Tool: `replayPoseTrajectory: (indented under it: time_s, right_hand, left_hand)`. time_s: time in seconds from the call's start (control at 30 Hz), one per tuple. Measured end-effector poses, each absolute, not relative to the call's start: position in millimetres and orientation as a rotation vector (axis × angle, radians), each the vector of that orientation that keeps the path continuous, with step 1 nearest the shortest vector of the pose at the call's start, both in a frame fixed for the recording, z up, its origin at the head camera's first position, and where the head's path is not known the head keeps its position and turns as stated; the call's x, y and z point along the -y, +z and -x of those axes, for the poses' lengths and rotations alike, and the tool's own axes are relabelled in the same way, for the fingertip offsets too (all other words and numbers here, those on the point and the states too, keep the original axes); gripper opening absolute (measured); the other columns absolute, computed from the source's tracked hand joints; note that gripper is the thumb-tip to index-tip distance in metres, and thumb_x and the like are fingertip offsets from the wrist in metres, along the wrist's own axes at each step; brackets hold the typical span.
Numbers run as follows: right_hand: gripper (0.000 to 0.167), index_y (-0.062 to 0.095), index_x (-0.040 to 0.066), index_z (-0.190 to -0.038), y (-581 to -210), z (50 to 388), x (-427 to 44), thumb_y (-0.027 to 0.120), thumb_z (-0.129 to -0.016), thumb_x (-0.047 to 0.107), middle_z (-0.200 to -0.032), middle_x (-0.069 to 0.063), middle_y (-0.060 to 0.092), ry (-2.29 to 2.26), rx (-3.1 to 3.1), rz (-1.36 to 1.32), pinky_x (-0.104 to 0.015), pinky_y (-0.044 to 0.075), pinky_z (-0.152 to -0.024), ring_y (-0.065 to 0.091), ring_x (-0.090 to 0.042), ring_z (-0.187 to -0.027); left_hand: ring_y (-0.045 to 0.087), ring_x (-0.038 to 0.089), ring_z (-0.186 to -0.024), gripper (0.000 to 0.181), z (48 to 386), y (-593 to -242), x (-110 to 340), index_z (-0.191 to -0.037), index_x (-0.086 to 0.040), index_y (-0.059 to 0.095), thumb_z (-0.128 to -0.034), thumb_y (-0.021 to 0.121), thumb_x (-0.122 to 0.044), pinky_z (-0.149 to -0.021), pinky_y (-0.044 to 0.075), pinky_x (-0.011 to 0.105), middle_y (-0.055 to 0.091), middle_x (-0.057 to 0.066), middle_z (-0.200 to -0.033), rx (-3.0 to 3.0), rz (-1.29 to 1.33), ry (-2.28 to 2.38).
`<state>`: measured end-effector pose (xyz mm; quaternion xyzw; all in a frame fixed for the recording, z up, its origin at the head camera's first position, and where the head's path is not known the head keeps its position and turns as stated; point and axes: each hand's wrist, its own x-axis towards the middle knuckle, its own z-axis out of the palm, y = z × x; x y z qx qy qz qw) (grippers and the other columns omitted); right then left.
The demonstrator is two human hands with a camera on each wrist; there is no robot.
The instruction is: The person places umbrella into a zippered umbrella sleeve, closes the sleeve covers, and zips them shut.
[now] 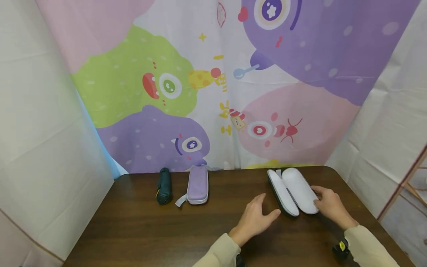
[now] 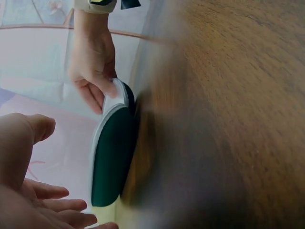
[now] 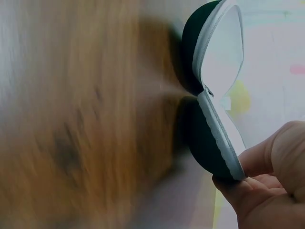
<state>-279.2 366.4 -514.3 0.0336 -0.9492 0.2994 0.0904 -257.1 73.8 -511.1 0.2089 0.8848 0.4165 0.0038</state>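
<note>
A dark green zippered glasses case (image 1: 303,193) lies spread apart on the table, its white lining facing up in both halves. My right hand (image 1: 330,205) pinches the rim of the right half between thumb and fingers; the right wrist view shows the thumb (image 3: 259,157) on the inner side and fingers under the shell. Left of the case, my left hand (image 1: 256,217) hovers with fingers extended and thumb apart, touching nothing. The left wrist view shows the green outside of the case (image 2: 113,155) beyond that hand's spread fingers.
A lilac zippered case (image 1: 198,184) with a wrist strap lies at the table's back left. Beside it is a dark green folded umbrella (image 1: 164,186). A curtain with cartoon monsters (image 1: 213,92) hangs behind the brown wooden table (image 1: 150,233).
</note>
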Motion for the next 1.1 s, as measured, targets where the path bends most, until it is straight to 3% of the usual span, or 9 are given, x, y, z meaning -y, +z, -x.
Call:
replayPoseTrajectory:
  time_s: [0.47,0.67,0.9,1.1]
  right_hand:
    - [0.049,0.055,-0.019,-0.134,-513,265,-316,0.063,-0.086,-0.013,-0.132,-0.042,0.057,1.018,2.815,-0.240,-0.046,0.062,-0.077,0.068,-0.052,-0.108]
    - [0.048,0.057,-0.017,-0.133,-513,261,-307,0.066,-0.086,-0.010,-0.131,-0.040,0.059,1.055,2.790,-0.266,-0.043,0.063,-0.076,0.070,-0.050,-0.106]
    - [0.036,0.064,-0.013,-0.126,-512,258,-300,0.069,-0.093,0.000,-0.119,-0.034,0.069,1.083,2.771,-0.256,-0.041,0.062,-0.076,0.074,-0.041,-0.100]
    - [0.029,0.069,-0.009,-0.117,-513,257,-297,0.073,-0.091,0.003,-0.107,-0.025,0.075,1.114,2.756,-0.214,-0.039,0.062,-0.075,0.075,-0.035,-0.093]
  left_hand:
    - [0.048,0.038,-0.142,0.078,262,-521,-68,-0.151,0.007,0.043,-0.0953,0.069,-0.042,-0.115,0.043,0.049,0.050,0.024,-0.153,-2.782,-0.583,1.437]
    - [0.051,0.040,-0.137,0.075,266,-522,-62,-0.149,0.010,0.043,-0.0924,0.075,-0.026,-0.112,0.046,0.049,0.051,0.027,-0.149,-2.812,-0.585,1.439]
    - [0.054,0.041,-0.134,0.066,267,-520,-50,-0.143,0.012,0.050,-0.0863,0.076,-0.011,-0.112,0.046,0.051,0.055,0.028,-0.144,-2.810,-0.545,1.444]
    - [0.057,0.040,-0.130,0.063,263,-520,-38,-0.138,0.012,0.054,-0.0818,0.075,-0.006,-0.109,0.048,0.051,0.058,0.026,-0.140,-2.815,-0.580,1.428]
